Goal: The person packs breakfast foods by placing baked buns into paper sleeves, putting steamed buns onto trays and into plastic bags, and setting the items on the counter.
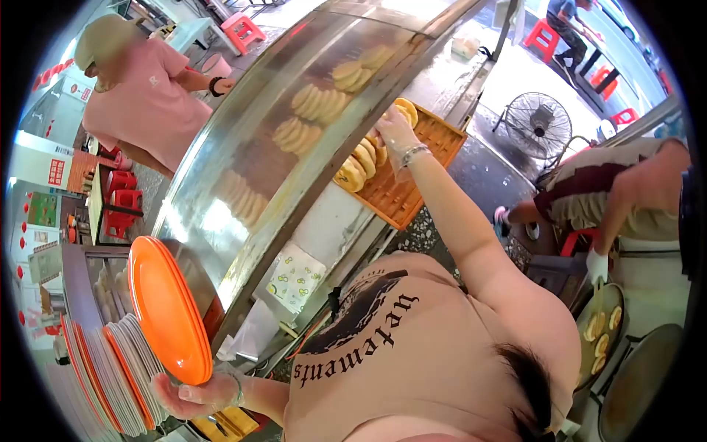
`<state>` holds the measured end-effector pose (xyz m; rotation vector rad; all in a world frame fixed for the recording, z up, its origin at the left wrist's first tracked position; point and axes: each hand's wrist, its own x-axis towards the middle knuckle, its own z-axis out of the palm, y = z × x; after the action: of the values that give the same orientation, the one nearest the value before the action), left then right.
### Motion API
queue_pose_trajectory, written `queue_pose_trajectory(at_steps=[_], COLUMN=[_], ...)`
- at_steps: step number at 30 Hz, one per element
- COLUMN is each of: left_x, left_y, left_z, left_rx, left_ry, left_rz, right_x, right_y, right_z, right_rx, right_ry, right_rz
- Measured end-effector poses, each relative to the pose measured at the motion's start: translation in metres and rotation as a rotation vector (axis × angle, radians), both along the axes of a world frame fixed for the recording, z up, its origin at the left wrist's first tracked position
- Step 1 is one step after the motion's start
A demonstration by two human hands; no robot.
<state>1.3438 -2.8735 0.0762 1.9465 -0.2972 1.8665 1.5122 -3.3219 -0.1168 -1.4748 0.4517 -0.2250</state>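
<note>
I'm gripping orange plates [169, 309] upright in left hand [195, 394]; right hand [394, 136] is pinching a golden bun [379, 151] off the wooden tray [420, 169]. I'm lifting slow & keeping plates level-ish.

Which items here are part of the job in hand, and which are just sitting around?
In hand:
- left hand holding orange plates
- right hand on the pastries in the orange tray

Lying about:
- plate stack
- fan
- red stools
- frying pan, tended by another person
</note>
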Motion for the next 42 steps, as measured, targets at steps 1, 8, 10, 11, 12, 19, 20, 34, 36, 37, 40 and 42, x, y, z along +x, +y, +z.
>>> queue_pose_trajectory(at_steps=[1,8,10,11,12,19,20,34,36,37,40,42], left_x=[0.001,-0.003,-0.002,-0.003,-0.004,-0.001,-0.003,-0.013,-0.071,-0.04,-0.013,0.01], left_y=[0.001,0.002,0.001,0.002,0.003,0.006,0.007,-0.005,0.0,-0.02,-0.012,0.0], left_z=[-0.001,-0.003,-0.005,-0.004,-0.003,-0.003,-0.003,-0.006,-0.033,-0.037,-0.127,-0.209], left_rx=[-0.004,-0.062,-0.084,-0.084,-0.042,0.004,0.033,0.332,0.296,0.409,0.287,0.03], left_ry=[-0.001,0.029,0.031,0.023,0.044,0.04,0.074,-0.088,0.818,0.651,1.176,1.507], left_rz=[-0.005,-0.034,-0.072,-0.044,-0.04,0.024,0.041,-0.253,-0.261,-0.447,-0.365,-0.249], right_x=[0.002,-0.006,-0.008,-0.021,-0.042,-0.087,-0.086,-0.074,-0.071,-0.07,-0.052,-0.062], right_y=[-0.002,-0.016,-0.029,-0.032,-0.014,0.06,0.064,0.068,0.072,0.072,0.063,0.068], right_z=[0.001,0.048,0.036,0.043,0.074,0.193,0.191,0.184,0.182,0.172,0.165,0.158], right_rx=[0.037,0.362,-0.053,-0.381,-0.788,-1.08,-1.07,-0.967,-0.981,-0.944,-1.003,-0.915], right_ry=[-0.06,-0.381,-0.682,-0.777,-0.635,-1.14,-1.16,-1.146,-1.181,-1.157,-1.254,-1.184], right_rz=[0.01,-0.475,-0.602,-0.626,-0.761,0.0,0.006,-0.033,-0.05,-0.059,-0.05,-0.088])
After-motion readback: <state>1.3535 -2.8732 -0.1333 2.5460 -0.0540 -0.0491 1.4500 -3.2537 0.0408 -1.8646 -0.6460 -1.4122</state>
